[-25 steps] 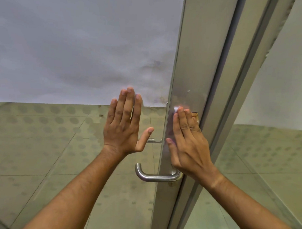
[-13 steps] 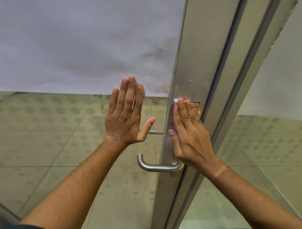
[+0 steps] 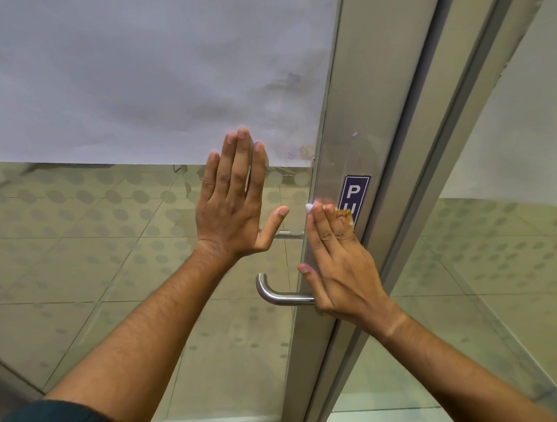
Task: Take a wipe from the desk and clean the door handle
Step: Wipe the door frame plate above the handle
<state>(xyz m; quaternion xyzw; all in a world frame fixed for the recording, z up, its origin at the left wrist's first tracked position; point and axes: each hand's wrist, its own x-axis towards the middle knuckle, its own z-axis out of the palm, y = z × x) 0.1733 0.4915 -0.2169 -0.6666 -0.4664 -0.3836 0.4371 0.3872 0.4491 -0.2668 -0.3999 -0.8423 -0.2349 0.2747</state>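
A curved steel door handle (image 3: 275, 294) juts left from the metal door frame (image 3: 362, 113). My right hand (image 3: 339, 265) lies flat on the frame just above the handle's base, pressing a white wipe (image 3: 310, 207) whose edge peeks out at the fingertips. My left hand (image 3: 235, 199) is spread flat against the glass pane, fingers up, holding nothing. A blue sticker (image 3: 355, 192) with white letters shows above my right fingers, its lower part hidden.
The glass door (image 3: 140, 89) has a frosted film on its upper part, with a smudge near the frame. Through the clear lower glass I see a tiled floor (image 3: 82, 249). A second glass panel (image 3: 508, 234) stands to the right of the frame.
My right hand has slid down the frame with the wipe, uncovering the top of the blue sticker. My left hand stays flat on the glass.
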